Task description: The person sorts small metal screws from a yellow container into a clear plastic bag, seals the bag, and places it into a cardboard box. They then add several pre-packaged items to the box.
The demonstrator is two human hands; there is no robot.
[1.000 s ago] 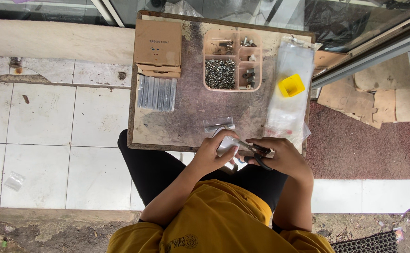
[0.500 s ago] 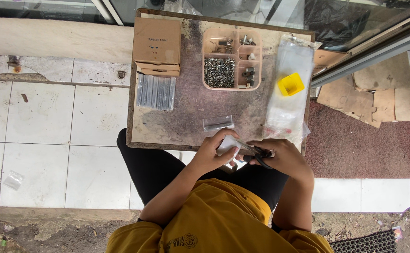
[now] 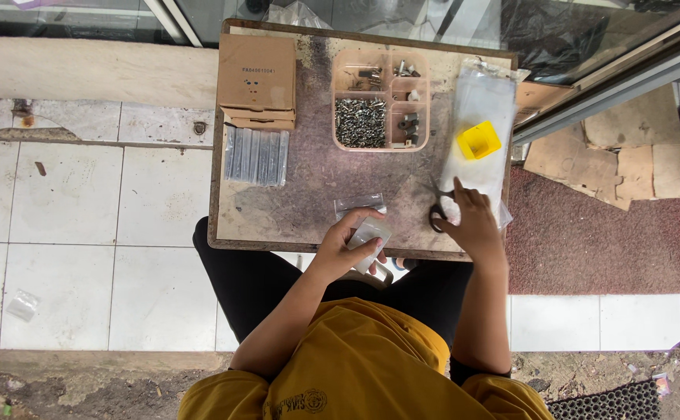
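Your left hand [image 3: 353, 241] grips a small clear plastic packet [image 3: 370, 237], fingers curled round it at the near edge of the wooden board [image 3: 309, 187], with one end of the packet sticking out past your fingers toward you; your right hand [image 3: 473, 224] rests, fingers spread and holding nothing that I can make out, on the black-handled scissors [image 3: 438, 208], which lie at the near right of the board beside a long clear plastic bag [image 3: 476, 117]. On that bag sits a small yellow box [image 3: 478, 141]. Just beyond your left hand lies another small clear packet [image 3: 359, 204], flat on the board. At the far middle stands a pale compartment tray [image 3: 381, 99], its largest compartment full of small metal screws and the smaller ones holding a few loose metal parts. At the far left is a stack of brown cardboard boxes [image 3: 257, 80], and just in front of it a row of clear sleeves [image 3: 256, 155]. Off to the left, a stray clear packet [image 3: 22, 304] lies on the white floor tiles, well apart from the board
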